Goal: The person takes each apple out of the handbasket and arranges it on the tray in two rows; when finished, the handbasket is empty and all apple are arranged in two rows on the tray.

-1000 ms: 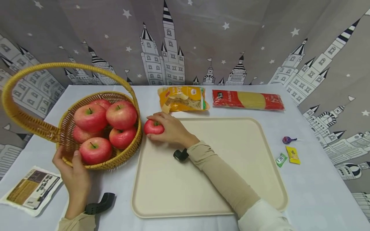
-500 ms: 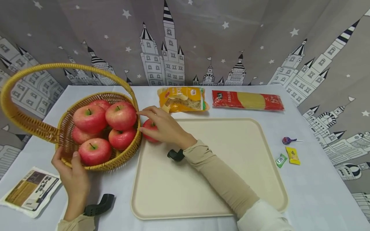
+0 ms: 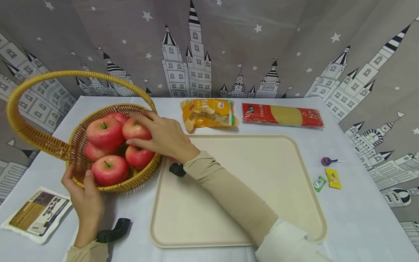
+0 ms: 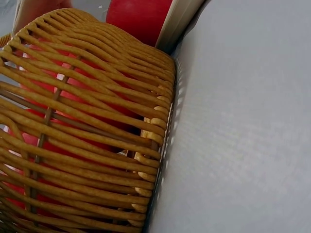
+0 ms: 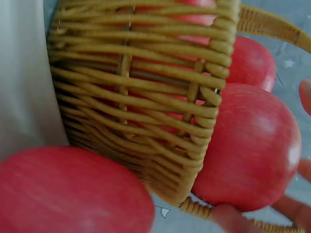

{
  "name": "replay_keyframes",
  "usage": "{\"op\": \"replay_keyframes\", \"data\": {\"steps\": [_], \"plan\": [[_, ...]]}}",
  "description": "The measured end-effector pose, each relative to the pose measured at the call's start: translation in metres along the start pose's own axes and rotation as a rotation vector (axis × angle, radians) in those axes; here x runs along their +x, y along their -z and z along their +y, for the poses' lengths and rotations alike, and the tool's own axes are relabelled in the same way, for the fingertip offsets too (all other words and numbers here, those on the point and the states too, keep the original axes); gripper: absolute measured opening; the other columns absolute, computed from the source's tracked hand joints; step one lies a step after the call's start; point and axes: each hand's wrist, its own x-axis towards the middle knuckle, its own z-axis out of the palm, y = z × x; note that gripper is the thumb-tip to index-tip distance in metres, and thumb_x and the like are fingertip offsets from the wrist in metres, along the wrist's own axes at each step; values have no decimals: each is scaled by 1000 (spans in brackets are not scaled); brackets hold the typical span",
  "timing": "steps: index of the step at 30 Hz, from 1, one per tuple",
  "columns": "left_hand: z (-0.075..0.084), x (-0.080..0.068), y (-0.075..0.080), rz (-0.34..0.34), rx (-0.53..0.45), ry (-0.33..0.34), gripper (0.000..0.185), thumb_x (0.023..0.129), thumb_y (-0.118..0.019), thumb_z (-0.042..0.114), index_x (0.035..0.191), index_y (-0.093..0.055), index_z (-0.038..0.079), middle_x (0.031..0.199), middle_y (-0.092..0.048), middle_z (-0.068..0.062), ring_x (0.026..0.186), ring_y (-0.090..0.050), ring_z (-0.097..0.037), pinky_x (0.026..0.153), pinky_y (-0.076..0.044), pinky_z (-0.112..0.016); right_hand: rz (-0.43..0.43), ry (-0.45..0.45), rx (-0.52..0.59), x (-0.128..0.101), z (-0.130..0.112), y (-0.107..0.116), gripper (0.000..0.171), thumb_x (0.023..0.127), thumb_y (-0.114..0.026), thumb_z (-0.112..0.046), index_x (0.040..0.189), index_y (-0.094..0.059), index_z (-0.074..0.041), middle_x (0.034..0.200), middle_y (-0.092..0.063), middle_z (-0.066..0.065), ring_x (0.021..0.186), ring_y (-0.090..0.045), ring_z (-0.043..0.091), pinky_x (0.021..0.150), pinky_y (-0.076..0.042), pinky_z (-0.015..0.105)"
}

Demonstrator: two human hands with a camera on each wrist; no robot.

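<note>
A wicker basket (image 3: 144, 177) stands on a white-covered table (image 3: 360, 222), holding six visible red apples (image 3: 104, 134). At the basket's near left side, the person's left hand (image 3: 87, 200) grips the rim, thumb and fingers curled at the edge. The right hand (image 3: 165, 135) reaches over the basket's right side, its fingers and thumb spread around the upper right apple (image 3: 137, 130); in the right wrist view, gaps show between some fingertips and the fruit, so the hand is not closed. Just outside the basket's right side lies another apple (image 5: 73, 194), mostly hidden by the right hand in the head view, at the left end of a beige tray (image 3: 242, 203). Behind the tray, right of the basket, lie an orange bag (image 3: 209, 112) and a long red packet (image 3: 283, 115). Well to the basket's right are a purple lollipop (image 3: 326, 161), a yellow packet (image 3: 333, 178) and a green sweet (image 3: 319, 183). A white-edged pouch (image 3: 37, 214) lies in front and left of the basket.
</note>
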Motion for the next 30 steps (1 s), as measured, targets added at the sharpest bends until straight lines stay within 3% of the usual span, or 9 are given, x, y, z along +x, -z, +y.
{"op": "replay_keyframes", "data": {"steps": [5,9,14,20,26,30], "plan": [[1,-1,-1,-2,0,-3,46,93,-37,23,137,-26,17,144,-28,-7,134,-25,-9,107,-15,-16,-43,-47,-143,10,-10,-7,80,74,-39,-77,139,-30,-33,133,-47,2,67,-60,18,57,-49,28],[2,-2,-1,-9,2,-7,46,93,-37,23,137,-26,17,144,-28,-7,134,-27,-10,107,-16,-16,-53,-60,-194,11,-14,-10,74,77,-37,-74,138,-32,-32,128,-50,3,68,-61,17,57,-49,28],[2,-2,0,-3,2,-16,45,93,-37,23,136,-26,17,144,-29,-7,133,-27,-10,106,-17,-16,-24,-22,-102,1,-11,-6,60,81,-44,-65,133,-39,-34,129,-47,0,70,-60,17,61,-49,29],[3,-2,-2,-13,10,-11,46,93,-38,24,136,-26,17,144,-29,-8,134,-26,-10,108,-16,-17,24,20,62,-29,5,7,61,77,-51,-64,131,-41,-37,133,-43,-4,71,-59,12,63,-45,26],[3,-1,1,-2,24,-14,45,93,-37,24,136,-26,17,144,-30,-8,133,-27,-11,107,-17,-17,177,49,155,-60,40,18,59,73,-61,-59,124,-48,-33,126,-48,-2,71,-58,11,55,-43,21],[3,0,0,-7,19,-8,46,93,-37,24,136,-26,17,145,-29,-8,133,-27,-10,107,-17,-16,177,7,160,-80,70,24,61,72,-63,-58,125,-49,-30,126,-47,0,67,-58,15,58,-45,23]]}}
